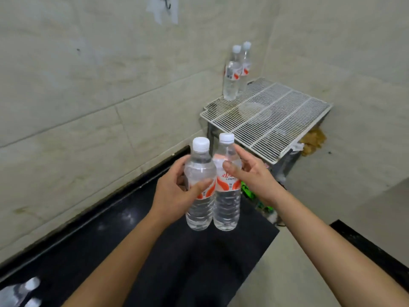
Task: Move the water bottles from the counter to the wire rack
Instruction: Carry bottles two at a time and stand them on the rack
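Left hand [172,192] grip wraps left bottle [199,210]; right hand [254,176] grip pinches right bottle [227,209].

- The wall [77,96] from 9 to 12 o'clock is faced with large pale beige tiles with thin grey joints, streaked and smudged in places.
- At 12 o'clock, high up, a small dark hook [168,5] sits on a clear adhesive patch [163,14].
- A second tiled wall [354,63] meets the first in a corner at 1 o'clock.
- A glossy black counter [99,240] runs from 7 o'clock towards the centre, with a black upstand [110,202] along the wall; soft light glints off it.
- Pale floor [287,262] shows at 5 o'clock.
- Another black ledge [365,247] cuts in at 4 o'clock.
- A brownish-yellow clump [314,140] sits against the wall at 2 o'clock.
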{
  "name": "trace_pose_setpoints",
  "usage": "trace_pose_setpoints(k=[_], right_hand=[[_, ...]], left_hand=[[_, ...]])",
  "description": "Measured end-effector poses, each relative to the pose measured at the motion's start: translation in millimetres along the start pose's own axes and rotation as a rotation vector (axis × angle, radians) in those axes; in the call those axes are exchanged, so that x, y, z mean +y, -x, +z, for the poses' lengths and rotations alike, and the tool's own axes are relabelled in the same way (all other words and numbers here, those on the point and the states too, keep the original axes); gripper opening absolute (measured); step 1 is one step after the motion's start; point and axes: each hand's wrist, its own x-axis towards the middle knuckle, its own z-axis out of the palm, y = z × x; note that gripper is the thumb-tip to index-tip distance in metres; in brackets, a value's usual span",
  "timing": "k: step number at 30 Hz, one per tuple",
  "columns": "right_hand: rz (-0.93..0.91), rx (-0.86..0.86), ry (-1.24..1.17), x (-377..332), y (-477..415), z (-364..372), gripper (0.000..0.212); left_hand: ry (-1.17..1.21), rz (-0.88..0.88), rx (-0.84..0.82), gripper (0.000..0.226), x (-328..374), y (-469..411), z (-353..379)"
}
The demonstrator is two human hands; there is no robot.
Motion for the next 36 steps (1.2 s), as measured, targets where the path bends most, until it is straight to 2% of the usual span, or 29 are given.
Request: trace_pose_setpoints(k=[4, 7, 10, 13, 16, 19, 23, 27, 29, 33, 36], right_hand=[[-0.097, 0.027, 0.021, -10.1, 6.5, -84.7, 0.053], [-0.114, 0.047, -0.053, -15.8, 4.8, -151.9, 0.06], [-0.133, 0.09, -0.066, -26.7, -2.0, -212.6, 0.051], [-0.169, 0.115, -0.023, -39.2, -12.7, -266.0, 0.052], [-0.208, 0.129, 0.017, -46.9, -29.9, -299.7, 0.037], [-0.223, 0.147, 0.044, -47.7, -55.3, -320.0, 0.034], [-0.223, 0.154, 0.112, -49.5, -94.5, -327.0, 0.05], [-0.196, 0.147, 0.171, -42.6, -141.0, -330.0, 0.031], [-0.202, 0.129, 0.208, -38.8, -164.4, -336.9, 0.029], [-0.261, 0.084, 0.367, -36.4, -206.2, -357.2, 0.015], [-0.353, 0.134, 0.504, -28.8, -240.2, -375.3, 0.013]], left_hand=[[0.032, 0.077, 0.058, 0.05, 37.7, -34.4, 84.8], [0.079, 0.103, 0.133, 0.05, 60.7, -63.5, 157.2], [0.041, 0.145, 0.153, 0.056, 78.8, -91.2, 219.4], [0.031, 0.152, 0.174, 0.055, 93.2, -119.5, 264.8], [-0.01, 0.16, 0.211, 0.055, 101.3, -146.5, 294.1], [-0.02, 0.152, 0.232, 0.051, 100.5, -173.7, 309.5], [-0.037, 0.118, 0.262, 0.059, 83.1, -205.7, 307.1], [-0.069, 0.1, 0.257, 0.061, 60.7, -245.8, 293.4], [-0.079, 0.098, 0.249, 0.062, 55.4, -267.7, 290.1], [-0.092, 0.063, 0.236, 0.067, 40.4, -309.3, 283.3], [-0.07, -0.016, 0.311, 0.077, 24.4, -330.3, 270.8]])
